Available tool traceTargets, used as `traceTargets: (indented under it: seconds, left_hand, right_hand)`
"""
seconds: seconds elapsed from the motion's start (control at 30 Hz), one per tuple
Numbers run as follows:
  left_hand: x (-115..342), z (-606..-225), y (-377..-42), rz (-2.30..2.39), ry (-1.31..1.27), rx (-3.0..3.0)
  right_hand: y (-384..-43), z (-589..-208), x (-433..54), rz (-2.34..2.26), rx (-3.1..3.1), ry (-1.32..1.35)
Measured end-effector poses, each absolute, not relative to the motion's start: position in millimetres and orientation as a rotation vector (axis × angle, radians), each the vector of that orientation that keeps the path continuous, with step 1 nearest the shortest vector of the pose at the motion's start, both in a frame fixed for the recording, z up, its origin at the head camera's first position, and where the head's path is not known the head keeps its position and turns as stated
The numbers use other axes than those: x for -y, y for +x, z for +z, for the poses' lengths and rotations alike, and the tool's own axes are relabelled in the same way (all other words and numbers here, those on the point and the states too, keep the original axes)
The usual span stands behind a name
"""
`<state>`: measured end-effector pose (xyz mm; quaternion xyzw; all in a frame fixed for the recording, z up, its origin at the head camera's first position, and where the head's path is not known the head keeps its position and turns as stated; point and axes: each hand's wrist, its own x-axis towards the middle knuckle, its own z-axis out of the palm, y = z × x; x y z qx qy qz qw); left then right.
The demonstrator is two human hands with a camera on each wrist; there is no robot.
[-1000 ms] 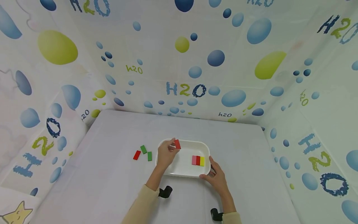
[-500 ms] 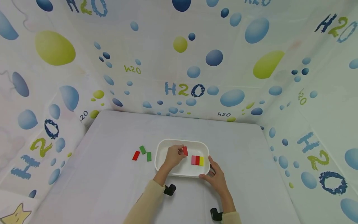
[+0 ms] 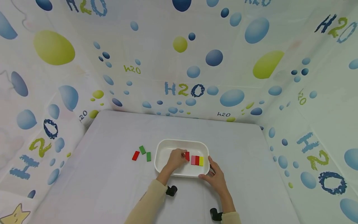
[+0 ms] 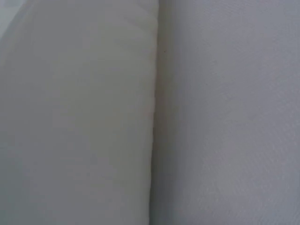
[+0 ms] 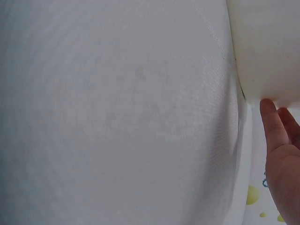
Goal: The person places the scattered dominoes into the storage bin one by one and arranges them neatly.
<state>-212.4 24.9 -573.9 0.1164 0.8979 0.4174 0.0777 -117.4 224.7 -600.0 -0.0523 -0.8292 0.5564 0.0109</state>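
My left hand (image 3: 176, 158) reaches over the white tray (image 3: 160, 149) and pinches a small flat red block (image 3: 187, 156) between thumb and fingers. That block is upright, just left of a row in the tray: a pink block (image 3: 193, 160), a second red block (image 3: 197, 160) and a yellow block (image 3: 201, 161), side by side. At the tray's near right corner, my right hand (image 3: 216, 177) holds the rim, thumb at the front and fingers along the side. In the right wrist view its fingers (image 5: 272, 119) meet the pale tray wall (image 5: 267, 51). The left wrist view shows no hand.
Left of the tray, on the white cloth-covered table (image 3: 112, 180), lie another red block (image 3: 135, 155) and two green blocks (image 3: 142, 150). A curtain (image 3: 156, 62) printed with bubbles and letters stands behind the table and along both sides.
My left hand has moved right and toward me inside the tray, carrying the red block close to the coloured row. The right hand has stayed at the tray's corner.
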Motion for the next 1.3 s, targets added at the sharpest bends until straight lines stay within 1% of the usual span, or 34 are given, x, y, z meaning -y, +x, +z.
traceTargets:
  seconds: [0.4,0.77,1.3]
  left_hand:
    - [-30,-578,-213,1.185,0.393,-2.702]
    - [-31,-579,-215,1.146,0.432,-2.694]
    - [-38,-577,-212,0.977,0.363,-2.696]
  right_hand:
    - [-118,-602,-225,1.714,2.574,-0.115]
    - [-116,-598,-226,1.788,2.556,-0.120]
    - [-117,-599,-226,1.771,2.577,-0.128]
